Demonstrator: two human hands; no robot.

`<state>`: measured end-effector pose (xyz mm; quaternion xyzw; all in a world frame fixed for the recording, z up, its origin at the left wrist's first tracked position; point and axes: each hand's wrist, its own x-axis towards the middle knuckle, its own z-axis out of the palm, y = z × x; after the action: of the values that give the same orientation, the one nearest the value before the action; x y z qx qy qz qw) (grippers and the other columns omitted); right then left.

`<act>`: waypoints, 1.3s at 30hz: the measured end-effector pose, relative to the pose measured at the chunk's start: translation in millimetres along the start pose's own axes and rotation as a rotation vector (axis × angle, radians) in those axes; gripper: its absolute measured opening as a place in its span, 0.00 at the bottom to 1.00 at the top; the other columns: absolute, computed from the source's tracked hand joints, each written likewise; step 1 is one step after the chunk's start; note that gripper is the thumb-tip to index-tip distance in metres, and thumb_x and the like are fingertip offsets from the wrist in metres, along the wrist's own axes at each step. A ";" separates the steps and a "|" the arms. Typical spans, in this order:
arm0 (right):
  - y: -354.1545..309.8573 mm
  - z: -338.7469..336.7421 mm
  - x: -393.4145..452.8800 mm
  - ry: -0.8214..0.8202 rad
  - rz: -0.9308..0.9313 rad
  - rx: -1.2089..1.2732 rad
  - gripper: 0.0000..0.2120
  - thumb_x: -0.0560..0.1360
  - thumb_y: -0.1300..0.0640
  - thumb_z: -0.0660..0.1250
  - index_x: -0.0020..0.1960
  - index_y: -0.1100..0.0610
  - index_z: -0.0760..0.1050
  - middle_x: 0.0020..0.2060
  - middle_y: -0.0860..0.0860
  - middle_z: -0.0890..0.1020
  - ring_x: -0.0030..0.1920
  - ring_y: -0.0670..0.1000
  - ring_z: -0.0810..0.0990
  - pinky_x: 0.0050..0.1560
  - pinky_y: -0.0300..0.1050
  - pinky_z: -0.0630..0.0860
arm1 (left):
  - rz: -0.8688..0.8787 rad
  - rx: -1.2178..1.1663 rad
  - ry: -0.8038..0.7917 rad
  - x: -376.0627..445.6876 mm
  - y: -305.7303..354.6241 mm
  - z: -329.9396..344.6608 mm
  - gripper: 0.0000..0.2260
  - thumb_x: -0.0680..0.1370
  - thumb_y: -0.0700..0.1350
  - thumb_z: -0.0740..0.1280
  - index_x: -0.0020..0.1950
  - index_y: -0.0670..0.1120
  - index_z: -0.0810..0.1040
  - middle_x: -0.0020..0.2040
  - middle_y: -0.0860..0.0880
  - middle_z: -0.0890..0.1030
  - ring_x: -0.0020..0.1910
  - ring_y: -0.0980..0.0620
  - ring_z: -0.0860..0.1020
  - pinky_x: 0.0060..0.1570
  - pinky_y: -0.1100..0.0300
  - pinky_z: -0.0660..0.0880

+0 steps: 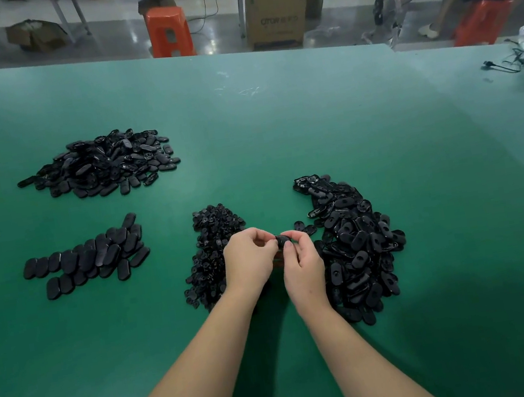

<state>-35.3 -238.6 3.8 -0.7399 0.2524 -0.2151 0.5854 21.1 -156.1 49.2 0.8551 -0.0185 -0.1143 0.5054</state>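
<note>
Judging from the small tidy batch of closed ovals at near left against the big loose heaps of inserts and open shells flanking us, we seem early on, our left hand and right hand both pinching one black oval piece in curled fingertips between those heaps.

We see a matt green table cover, a smooth, faintly glossy black plastic part at centre, a glossy orange plastic stool up top, a brown cardboard box.
</note>
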 end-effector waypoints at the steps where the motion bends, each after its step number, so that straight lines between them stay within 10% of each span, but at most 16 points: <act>1: -0.4 -0.5 0.0 -0.003 -0.002 0.000 0.12 0.83 0.60 0.60 0.49 0.43 0.74 0.43 0.32 0.82 0.44 0.39 0.80 0.42 0.29 0.72 | 0.009 0.019 0.002 -0.9 1.4 0.0 0.07 0.75 0.41 0.71 0.39 0.51 0.82 0.38 0.54 0.84 0.39 0.55 0.82 0.36 0.64 0.76; 19: 5.2 1.3 2.7 -0.006 0.081 0.087 0.11 0.81 0.57 0.57 0.50 0.44 0.75 0.44 0.48 0.85 0.48 0.51 0.84 0.55 0.62 0.80 | 0.029 -0.012 -0.024 -0.1 8.1 1.4 0.08 0.74 0.39 0.75 0.52 0.47 0.85 0.45 0.50 0.85 0.44 0.51 0.84 0.51 0.53 0.81; 25: 8.6 1.9 3.9 -0.017 0.047 0.079 0.06 0.80 0.53 0.60 0.49 0.44 0.74 0.44 0.47 0.85 0.46 0.48 0.83 0.51 0.52 0.80 | -0.009 -0.125 -0.067 1.5 3.6 -4.8 0.08 0.72 0.37 0.78 0.41 0.49 0.84 0.34 0.52 0.83 0.33 0.55 0.81 0.33 0.65 0.77; 29: 11.7 2.3 5.0 -0.006 0.030 0.079 0.07 0.82 0.56 0.62 0.49 0.45 0.74 0.42 0.42 0.84 0.44 0.42 0.82 0.46 0.40 0.77 | -0.039 -0.187 -0.080 1.1 1.3 -4.4 0.05 0.74 0.37 0.76 0.47 0.44 0.86 0.40 0.48 0.86 0.40 0.52 0.84 0.39 0.62 0.80; 32: 12.2 2.0 5.9 -0.010 0.053 0.114 0.08 0.82 0.59 0.63 0.49 0.47 0.75 0.43 0.46 0.85 0.44 0.43 0.82 0.47 0.42 0.78 | -0.055 -0.189 -0.090 0.6 -0.9 -2.5 0.05 0.75 0.37 0.74 0.50 0.43 0.86 0.43 0.47 0.86 0.45 0.49 0.84 0.49 0.56 0.81; 39: 14.5 2.4 7.1 -0.029 0.073 0.152 0.09 0.82 0.60 0.61 0.49 0.48 0.76 0.39 0.47 0.84 0.37 0.47 0.78 0.40 0.49 0.76 | -0.061 -0.137 -0.130 3.9 -4.7 -3.6 0.04 0.77 0.40 0.73 0.50 0.45 0.85 0.37 0.50 0.85 0.28 0.54 0.75 0.35 0.60 0.75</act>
<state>-30.0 -243.9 -10.7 -0.6866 0.2536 -0.2011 0.6511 25.3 -151.3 46.2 0.8095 -0.0175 -0.1860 0.5566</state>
